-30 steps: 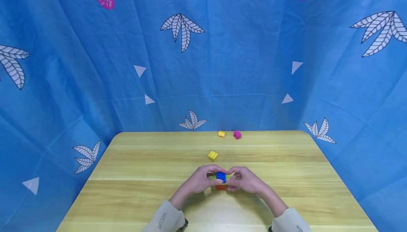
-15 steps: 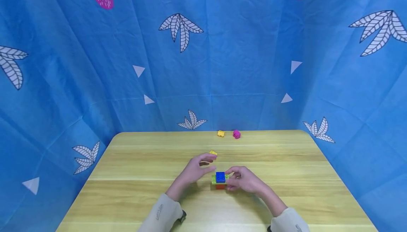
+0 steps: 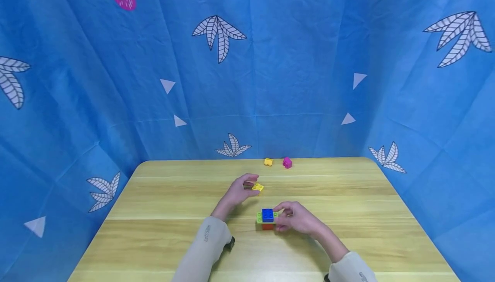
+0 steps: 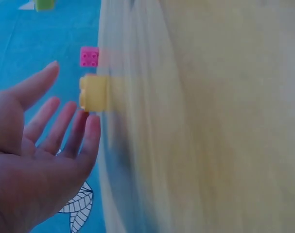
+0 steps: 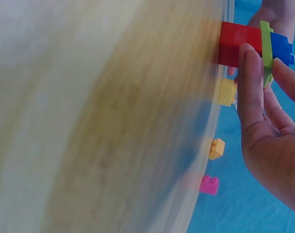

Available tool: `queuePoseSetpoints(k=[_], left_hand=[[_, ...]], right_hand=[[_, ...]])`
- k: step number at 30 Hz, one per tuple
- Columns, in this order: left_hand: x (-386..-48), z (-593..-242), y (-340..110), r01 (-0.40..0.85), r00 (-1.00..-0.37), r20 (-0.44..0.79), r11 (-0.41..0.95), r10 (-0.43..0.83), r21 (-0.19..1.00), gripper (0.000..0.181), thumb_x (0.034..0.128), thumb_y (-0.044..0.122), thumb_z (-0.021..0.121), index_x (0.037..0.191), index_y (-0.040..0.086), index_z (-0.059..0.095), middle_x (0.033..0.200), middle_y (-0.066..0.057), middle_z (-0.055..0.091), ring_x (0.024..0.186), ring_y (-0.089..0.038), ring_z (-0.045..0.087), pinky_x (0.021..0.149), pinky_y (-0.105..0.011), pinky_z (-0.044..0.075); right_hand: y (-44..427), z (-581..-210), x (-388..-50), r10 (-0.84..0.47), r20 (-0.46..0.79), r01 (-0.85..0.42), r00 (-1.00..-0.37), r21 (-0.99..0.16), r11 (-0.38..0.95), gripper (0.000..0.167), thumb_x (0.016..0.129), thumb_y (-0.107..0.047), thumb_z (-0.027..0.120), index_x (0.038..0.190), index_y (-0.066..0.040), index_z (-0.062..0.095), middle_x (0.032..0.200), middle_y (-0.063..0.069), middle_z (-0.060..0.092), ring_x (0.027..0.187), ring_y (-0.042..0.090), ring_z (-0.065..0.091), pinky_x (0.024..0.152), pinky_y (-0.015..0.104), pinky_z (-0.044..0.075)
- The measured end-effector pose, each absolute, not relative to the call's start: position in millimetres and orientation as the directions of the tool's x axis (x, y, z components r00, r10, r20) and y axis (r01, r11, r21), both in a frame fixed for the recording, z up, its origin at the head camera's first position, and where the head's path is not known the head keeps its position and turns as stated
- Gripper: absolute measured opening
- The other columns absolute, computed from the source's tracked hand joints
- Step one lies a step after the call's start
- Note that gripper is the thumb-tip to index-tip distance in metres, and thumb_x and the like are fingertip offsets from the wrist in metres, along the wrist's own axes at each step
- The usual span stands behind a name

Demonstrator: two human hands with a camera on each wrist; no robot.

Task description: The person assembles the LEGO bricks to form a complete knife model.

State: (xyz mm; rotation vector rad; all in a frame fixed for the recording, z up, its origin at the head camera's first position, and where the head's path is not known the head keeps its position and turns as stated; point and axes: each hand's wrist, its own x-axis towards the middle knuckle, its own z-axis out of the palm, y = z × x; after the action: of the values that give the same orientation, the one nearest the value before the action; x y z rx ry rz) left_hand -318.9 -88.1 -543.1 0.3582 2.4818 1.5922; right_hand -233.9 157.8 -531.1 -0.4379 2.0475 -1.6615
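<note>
A stack stands on the table: a red block point(image 3: 267, 227) at the bottom, a light green plate point(image 3: 259, 217) across it and a blue brick point(image 3: 267, 215) on top. The right hand point(image 3: 300, 219) holds its right side, with the thumb and a finger at the red block point(image 5: 234, 42) and the green plate point(image 5: 267, 51) in the right wrist view. Farther back, the left hand point(image 3: 236, 192) spreads thumb and fingers around the left of a yellow brick point(image 3: 258, 187). In the left wrist view its fingers are parted and not closed on the yellow brick point(image 4: 95, 93).
Near the back edge of the wooden table point(image 3: 174, 187) lie a small orange-yellow brick point(image 3: 268, 162) and, right of it, a magenta brick point(image 3: 287, 163). A blue patterned cloth point(image 3: 294, 80) hangs behind the table and along both sides.
The left hand has let go of the stack and moved back to the yellow brick. The right hand has stayed at the stack's right side.
</note>
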Motion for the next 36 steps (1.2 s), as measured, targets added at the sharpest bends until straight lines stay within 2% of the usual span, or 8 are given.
queuePoseSetpoints(k=[7,19,30,36], left_hand=[[-325,-549,-84,0.094,-0.953,-0.052,0.455,0.299,0.886,0.053,0.0907,0.010,0.080,0.140,0.008,0.061,0.138,-0.014,0.064,0.128,-0.034,0.058,0.112,-0.054,0.047],[-328,-552,-76,0.141,-0.952,-0.040,0.551,0.302,0.823,0.044,0.0870,0.012,0.083,0.128,0.009,0.068,0.122,-0.009,0.069,0.113,-0.026,0.061,0.105,-0.048,0.052],[-324,-547,-82,0.143,-0.953,-0.035,0.547,0.302,0.825,0.036,0.0901,0.013,0.081,0.124,0.010,0.070,0.121,-0.007,0.070,0.111,-0.025,0.062,0.103,-0.049,0.053],[-321,-542,-93,0.163,-0.944,-0.019,0.515,0.330,0.842,0.036,0.0922,0.015,0.079,0.127,0.010,0.069,0.126,-0.010,0.068,0.112,-0.027,0.063,0.103,-0.049,0.054]], right_hand=[[157,-530,-232,-0.514,-0.159,0.052,-0.843,-0.975,0.217,0.039,0.097,-0.004,0.069,0.130,0.013,0.057,0.097,0.021,0.073,0.085,0.031,0.075,0.083,0.043,0.065],[157,-530,-234,-0.519,-0.156,0.054,-0.841,-0.977,0.206,0.040,0.098,-0.004,0.068,0.131,0.014,0.055,0.095,0.020,0.073,0.086,0.031,0.076,0.083,0.044,0.065],[157,-531,-233,-0.513,-0.158,0.051,-0.844,-0.975,0.216,0.041,0.098,-0.005,0.069,0.132,0.013,0.055,0.096,0.021,0.073,0.087,0.034,0.075,0.083,0.044,0.065],[156,-528,-232,-0.496,-0.183,0.070,-0.849,-0.969,0.237,0.041,0.097,-0.006,0.069,0.133,0.012,0.056,0.098,0.020,0.072,0.087,0.034,0.075,0.083,0.045,0.065]])
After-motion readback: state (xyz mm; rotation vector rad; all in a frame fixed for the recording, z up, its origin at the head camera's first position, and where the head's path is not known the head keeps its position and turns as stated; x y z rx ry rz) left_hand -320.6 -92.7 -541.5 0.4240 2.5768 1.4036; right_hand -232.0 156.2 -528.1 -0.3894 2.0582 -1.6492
